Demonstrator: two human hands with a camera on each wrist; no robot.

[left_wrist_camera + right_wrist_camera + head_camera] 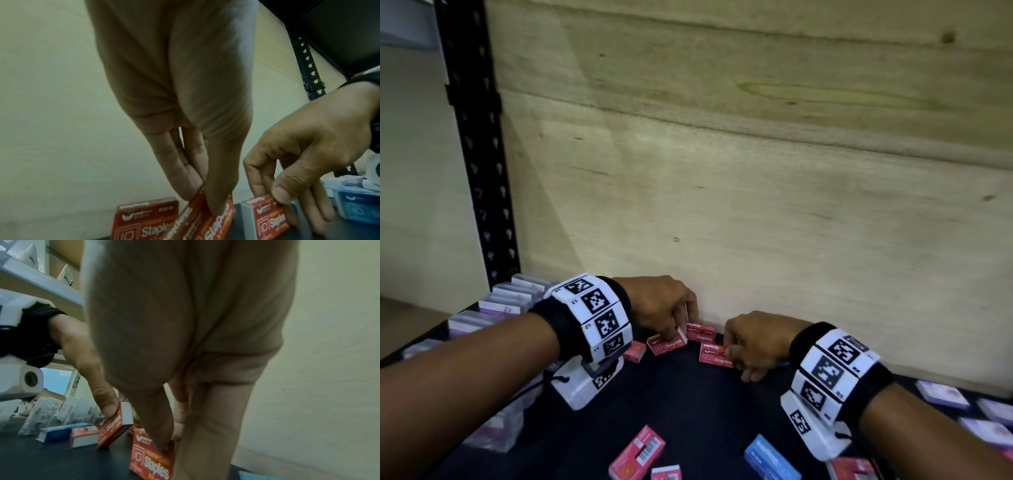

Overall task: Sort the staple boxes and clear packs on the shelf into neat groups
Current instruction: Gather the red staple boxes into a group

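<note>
- Slippage: left hand [657, 308] pinches a tilted red staple box [667, 343] by its edges; it may topple onto its neighbour [702, 333].
- Right hand [751, 341] pinches another box [716, 355], which could skew the row.

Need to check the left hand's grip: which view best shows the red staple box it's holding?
The right wrist view: the red staple box stands tilted on an edge, thumb on top. The left wrist view crops it behind the left hand. The head view shows it small, half under the knuckles.
</note>
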